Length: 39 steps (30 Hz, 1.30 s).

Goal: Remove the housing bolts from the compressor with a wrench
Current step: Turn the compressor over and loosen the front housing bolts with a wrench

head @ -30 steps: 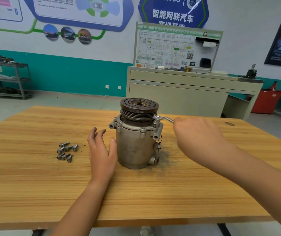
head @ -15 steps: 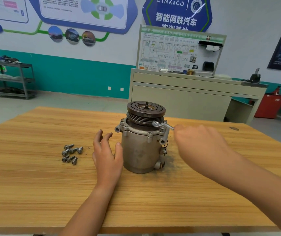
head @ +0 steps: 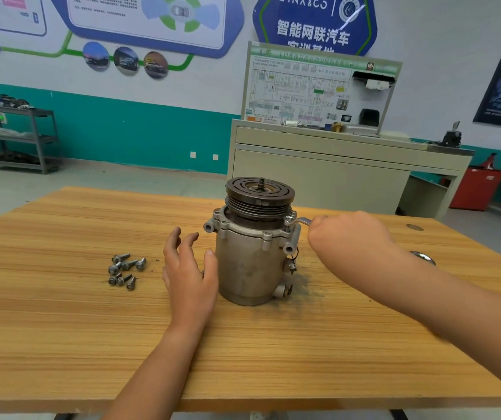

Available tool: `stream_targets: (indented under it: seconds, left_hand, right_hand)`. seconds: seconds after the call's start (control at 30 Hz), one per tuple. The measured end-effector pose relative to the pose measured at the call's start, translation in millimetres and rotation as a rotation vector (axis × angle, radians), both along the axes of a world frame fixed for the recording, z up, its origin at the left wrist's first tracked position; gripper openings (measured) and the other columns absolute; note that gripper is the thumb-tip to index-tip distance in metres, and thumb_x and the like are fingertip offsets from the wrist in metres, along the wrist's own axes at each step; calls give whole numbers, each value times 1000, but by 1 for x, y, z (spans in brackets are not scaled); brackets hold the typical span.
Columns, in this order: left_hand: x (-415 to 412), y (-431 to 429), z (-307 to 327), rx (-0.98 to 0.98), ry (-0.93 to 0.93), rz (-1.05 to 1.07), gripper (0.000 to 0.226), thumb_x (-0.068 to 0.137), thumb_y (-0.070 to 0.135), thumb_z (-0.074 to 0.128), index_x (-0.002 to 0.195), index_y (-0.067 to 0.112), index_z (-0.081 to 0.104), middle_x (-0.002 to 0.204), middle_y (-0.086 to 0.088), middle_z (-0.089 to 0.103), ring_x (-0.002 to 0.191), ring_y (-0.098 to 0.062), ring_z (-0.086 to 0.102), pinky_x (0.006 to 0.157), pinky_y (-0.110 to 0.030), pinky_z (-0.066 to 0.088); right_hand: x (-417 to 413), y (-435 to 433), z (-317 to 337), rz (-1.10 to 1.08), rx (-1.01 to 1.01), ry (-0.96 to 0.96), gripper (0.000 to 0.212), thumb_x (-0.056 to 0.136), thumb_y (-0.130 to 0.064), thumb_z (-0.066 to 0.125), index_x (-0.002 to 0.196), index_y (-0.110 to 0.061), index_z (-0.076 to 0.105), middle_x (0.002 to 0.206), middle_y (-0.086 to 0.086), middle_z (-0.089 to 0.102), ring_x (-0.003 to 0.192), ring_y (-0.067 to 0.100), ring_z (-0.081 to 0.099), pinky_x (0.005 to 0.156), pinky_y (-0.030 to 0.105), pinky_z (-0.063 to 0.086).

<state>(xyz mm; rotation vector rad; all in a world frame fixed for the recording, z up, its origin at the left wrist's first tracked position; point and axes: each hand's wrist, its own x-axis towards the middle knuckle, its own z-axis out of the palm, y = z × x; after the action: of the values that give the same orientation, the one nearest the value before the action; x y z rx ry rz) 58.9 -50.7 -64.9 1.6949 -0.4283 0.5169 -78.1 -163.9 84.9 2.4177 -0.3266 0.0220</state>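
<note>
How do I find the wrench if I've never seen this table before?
Start at the wooden table, then the grey metal compressor standing in its middle. By the compressor's top rim a thin bent silver bar sticks out into the right hand: that is the wrench. Unlike the loose bolts piled on the other side, it is long, thin and held.

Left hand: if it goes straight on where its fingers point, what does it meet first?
Likely nothing: the left hand points its fingers away over the table, just left of the compressor. Its flange lug sits near that line; depth is unclear.
</note>
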Motion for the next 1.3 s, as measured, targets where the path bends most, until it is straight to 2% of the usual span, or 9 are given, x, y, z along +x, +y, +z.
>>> stream_targets:
  seconds: [0.2, 0.33, 0.43, 0.53, 0.67, 0.77, 0.93, 1.1, 1.3]
  left_hand:
    - [1, -1, -2, 4, 15, 4, 35, 93, 14, 50, 128, 9, 48, 149, -4, 25, 135, -15, 26, 112, -50, 22]
    - [4, -1, -3, -5, 38, 5, 36, 94, 16, 49, 129, 9, 48, 149, -3, 24, 134, -13, 25, 112, -47, 23]
    - [5, -3, -3, -3, 37, 8, 36, 94, 17, 49, 129, 9, 48, 149, -3, 23, 134, -12, 25, 112, -46, 23]
    - [10, -1, -5, 4, 50, 19, 35, 94, 16, 49, 128, 8, 48, 150, -4, 21, 135, -15, 25, 112, -48, 24]
    - [13, 1, -6, 3, 99, 46, 35, 95, 17, 48, 129, 7, 48, 151, -5, 19, 136, -19, 26, 110, -51, 27]
    - [12, 0, -6, 13, 81, 49, 35, 94, 15, 49, 128, 7, 49, 151, -6, 19, 136, -19, 26, 110, -50, 26]
    - [11, -2, -7, 2, 53, 48, 36, 94, 15, 49, 128, 6, 48, 152, -5, 15, 136, -14, 22, 111, -43, 25]
    - [6, -6, -7, 92, -29, 1, 39, 92, 15, 51, 130, 6, 46, 152, -5, 17, 137, -17, 24, 110, -46, 26]
    - [1, -6, -9, 128, -83, -85, 44, 93, 18, 48, 135, 14, 39, 154, 4, 9, 137, -15, 24, 104, -41, 35]
  right_hand:
    - [6, -32, 3, 98, -15, -26, 15, 93, -14, 34, 99, -13, 48, 57, -4, 32, 47, 11, 31, 40, 24, 24]
    - [15, -69, -2, 145, 14, -29, 21, 94, -12, 35, 114, -13, 42, 62, -3, 38, 50, 11, 38, 45, 22, 34]
    - [33, -88, 2, 233, 0, -76, 26, 90, -5, 43, 115, -12, 45, 73, -1, 49, 64, 17, 52, 70, 31, 45]
    - [57, -101, -10, 376, -96, -228, 31, 85, 2, 52, 115, -7, 55, 101, 9, 67, 99, 26, 61, 108, 48, 24]
    - [77, -93, -41, 561, 136, -590, 24, 64, 17, 68, 86, 6, 67, 77, 19, 70, 71, 29, 68, 90, 55, 43]
    - [77, -91, -47, 555, 343, -749, 17, 76, 11, 63, 91, 4, 67, 81, 18, 69, 73, 30, 67, 89, 49, 46]
    - [24, -80, -15, 453, 1167, -1404, 16, 99, -17, 37, 107, -18, 51, 67, 2, 53, 49, -2, 50, 48, 21, 42]
    - [-20, -58, -15, 125, 513, -584, 21, 96, -22, 38, 112, -19, 52, 64, -3, 49, 56, 16, 50, 45, 28, 32]
    - [-9, -30, -25, 6, 314, -364, 27, 90, -4, 38, 113, -14, 46, 61, -4, 34, 55, 16, 34, 42, 26, 20]
